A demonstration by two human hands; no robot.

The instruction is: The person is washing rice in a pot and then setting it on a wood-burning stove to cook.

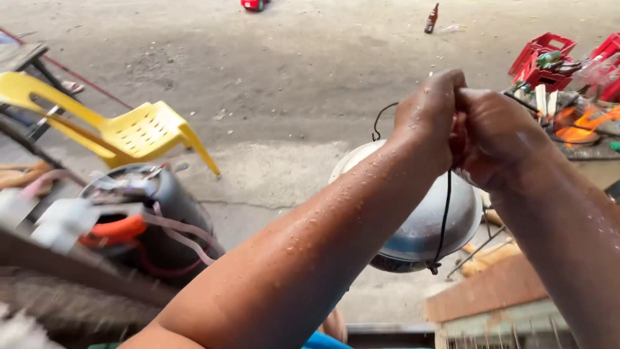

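Both hands working a black cord over a metal bowl

The left hand (429, 110) and right hand (494, 132) are clenching the black cord (444, 213) above the metal bowl (420, 226); keeping tension even is probably helping.

The bowl (420, 226) is smooth metal with a dull sheen — a thin matt black cord (444, 213) runs across it. The chair (139, 132) is glossy yellow plastic, slotted in the seat. The crates (541, 61) are red plastic. The ground (290, 71) is rough, gritty concrete — cracked in places. Wet droplets bead on both forearms.
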